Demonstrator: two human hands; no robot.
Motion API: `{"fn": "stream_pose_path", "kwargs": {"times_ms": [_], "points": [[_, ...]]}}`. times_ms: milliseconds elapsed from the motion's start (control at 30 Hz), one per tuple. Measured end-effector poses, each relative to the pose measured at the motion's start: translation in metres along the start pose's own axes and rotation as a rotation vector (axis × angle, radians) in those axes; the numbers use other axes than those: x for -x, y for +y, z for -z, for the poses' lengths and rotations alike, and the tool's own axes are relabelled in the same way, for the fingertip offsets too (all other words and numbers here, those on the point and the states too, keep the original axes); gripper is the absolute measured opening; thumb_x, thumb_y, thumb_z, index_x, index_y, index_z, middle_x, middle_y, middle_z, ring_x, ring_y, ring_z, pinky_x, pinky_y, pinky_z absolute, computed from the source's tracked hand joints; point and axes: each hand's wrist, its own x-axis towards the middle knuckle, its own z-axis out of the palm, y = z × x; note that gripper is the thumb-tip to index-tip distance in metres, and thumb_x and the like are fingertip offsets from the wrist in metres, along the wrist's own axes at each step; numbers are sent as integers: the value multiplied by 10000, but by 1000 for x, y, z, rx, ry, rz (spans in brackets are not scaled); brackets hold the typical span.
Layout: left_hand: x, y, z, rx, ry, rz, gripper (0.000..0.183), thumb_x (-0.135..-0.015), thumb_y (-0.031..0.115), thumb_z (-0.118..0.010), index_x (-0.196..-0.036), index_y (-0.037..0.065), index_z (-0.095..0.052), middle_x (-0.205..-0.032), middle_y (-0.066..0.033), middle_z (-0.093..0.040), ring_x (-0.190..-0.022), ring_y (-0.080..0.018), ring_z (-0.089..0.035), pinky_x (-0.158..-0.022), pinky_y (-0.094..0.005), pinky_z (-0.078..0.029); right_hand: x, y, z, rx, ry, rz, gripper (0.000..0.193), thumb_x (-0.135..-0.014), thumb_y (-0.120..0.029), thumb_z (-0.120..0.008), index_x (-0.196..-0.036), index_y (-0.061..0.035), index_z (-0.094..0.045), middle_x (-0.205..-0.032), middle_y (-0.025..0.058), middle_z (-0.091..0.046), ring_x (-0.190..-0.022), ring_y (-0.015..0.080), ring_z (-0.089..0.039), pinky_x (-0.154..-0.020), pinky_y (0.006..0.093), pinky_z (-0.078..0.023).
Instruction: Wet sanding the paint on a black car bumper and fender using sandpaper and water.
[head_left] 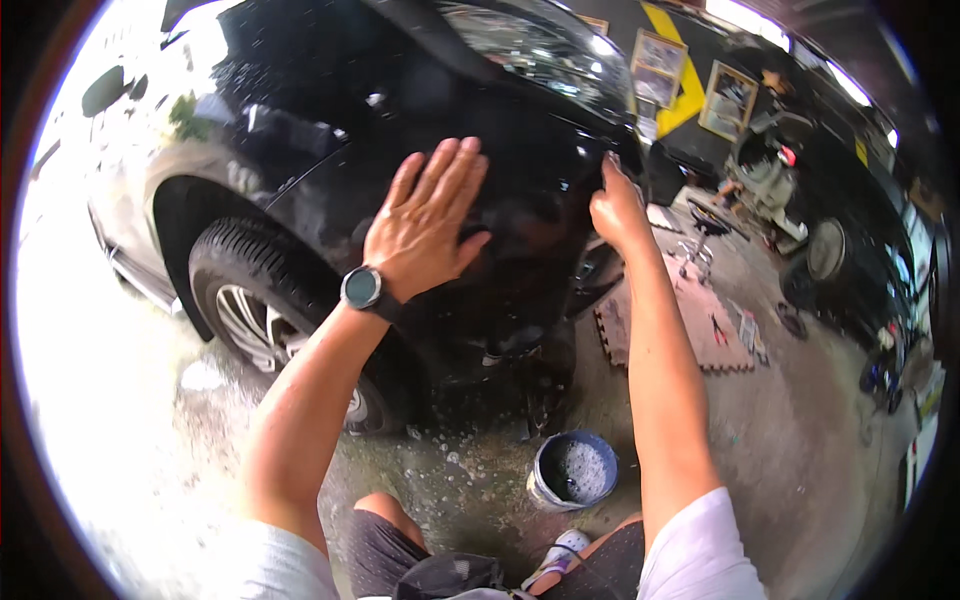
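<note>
The two hands are apart. The left hand (425, 225) is spread flat, palm toward the black side of the car, fingers straight and close together, thumb out to the right; the picture does not settle whether it touches the paint. A round-faced watch (361, 288) on a dark strap sits on that wrist. The right hand (618, 210) is farther right, by the car's right edge, its fingers curled; whether it grips anything cannot be told.

The car (500, 130) stands straight ahead, filling the scene from the left to past the middle. Its paint is black and glossy, with bright specks and blurry reflections, and it turns pale with glare on the left. Small marks like water drops dot the far left of the panel. A thin seam slants down to the wheel arch. Below it, the wheel (250, 290) has a black, grooved tire and silver spokes.

Near, below the car, a bucket (537, 492) holds dark liquid with white foam. Foamy spots lie on the wet concrete floor (800, 440). To the right, a pink mat (690, 350) with toothed edges bears red-handled pliers (719, 330). Framed pictures (729, 100) hang far right.
</note>
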Motion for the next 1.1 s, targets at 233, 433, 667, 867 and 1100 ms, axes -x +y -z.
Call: {"fn": "stream_pose_path", "kwargs": {"times_ms": [233, 433, 667, 867, 1100], "points": [[22, -20, -1, 13, 55, 14, 822, -869, 445, -645, -1535, 74, -339, -1630, -82, -260, -1501, -235, -246, -1218, -433, -203, -2, -39, -8, -37, -8, -12, 716, -779, 93, -452, -1480, 95, -308, -1514, 332, -330, -1432, 426, -316, -1209, 430, -254], [20, -19, -5, -17, 12, 15, 825, -878, 467, -627, -1542, 81, -327, -1637, -68, -245, -1508, -224, -229, -1224, -429, -194, 38, -97, -22, 93, 173, 336, 695, -787, 87, -454, -1463, 122, -297, -1493, 339, -348, -1379, 413, -404, -1188, 402, -295], [18, -17, -8, -12, 7, 19, 838, -881, 492, -617, -1553, 99, -309, -1645, -53, -223, -1513, -209, -210, -1233, -423, -176, 16, -73, -16, 49, 109, 229, 695, -789, 44, -476, -1453, 138, -295, -1450, 374, -383, -1364, 463, -396, -1182, 429, -302], [11, -13, -8, -13, 42, 0, 834, -883, 488, -615, -1552, 95, -308, -1642, -55, -231, -1512, -211, -214, -1231, -422, -176, -2, -48, 1, -49, 41, 90, 680, -803, 54, -460, -1461, 128, -303, -1479, 365, -354, -1396, 445, -369, -1202, 421, -271], [21, -18, -3, -14, -5, 18, 820, -890, 471, -611, -1551, 90, -310, -1641, -62, -232, -1510, -222, -220, -1229, -427, -181, 22, -91, -19, 42, 165, 302, 688, -779, 84, -478, -1447, 128, -322, -1472, 366, -362, -1389, 439, -380, -1187, 428, -302]]}}
